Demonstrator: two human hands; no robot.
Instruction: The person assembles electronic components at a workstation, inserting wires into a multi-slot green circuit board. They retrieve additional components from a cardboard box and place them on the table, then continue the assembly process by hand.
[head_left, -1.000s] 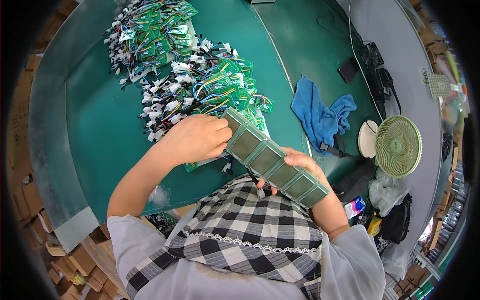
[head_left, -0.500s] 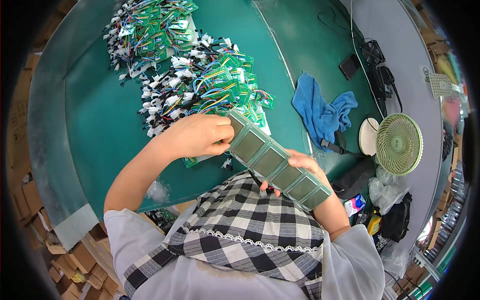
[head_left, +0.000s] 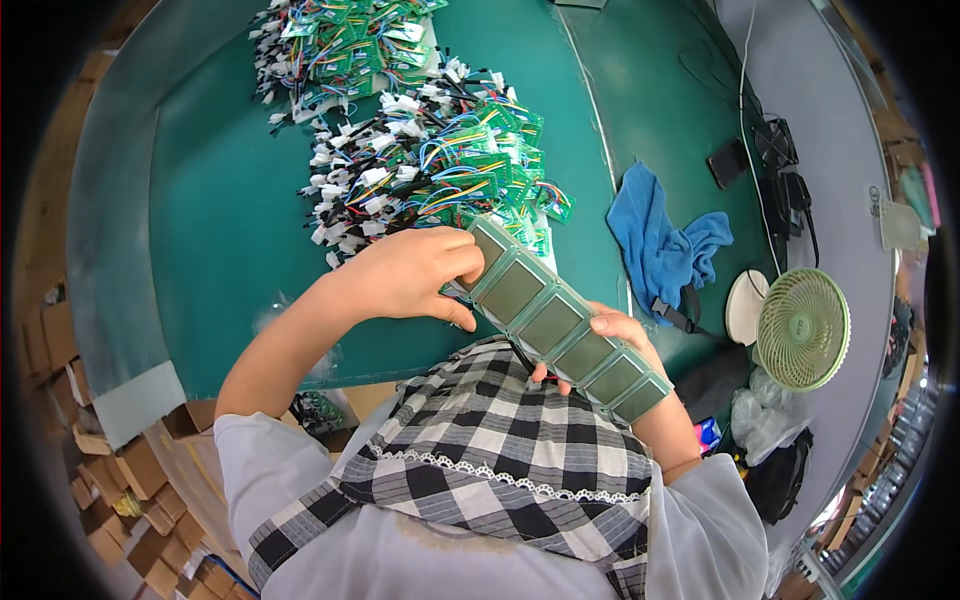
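Note:
A long strip of display boards, green-edged with several grey rectangular screens in a row, is held slantwise above my lap, its upper end to the left. My right hand grips its lower right part, thumb over the edge and fingertips showing below it. My left hand is at the upper left end, with bent fingers over the first screen and the thumb low beside the near edge. Its fingertips are partly hidden. Just beyond lies a pile of green circuit boards with coloured wires and white connectors.
A second pile of wired boards lies farther back on the green table mat. To the right are a blue cloth, a phone, a green fan and a clear plastic bag. Cardboard boxes stand at the lower left.
My left thumb has moved down, away from its bent fingers. The table's contents sit farther right in the view. My right hand keeps its hold on the strip.

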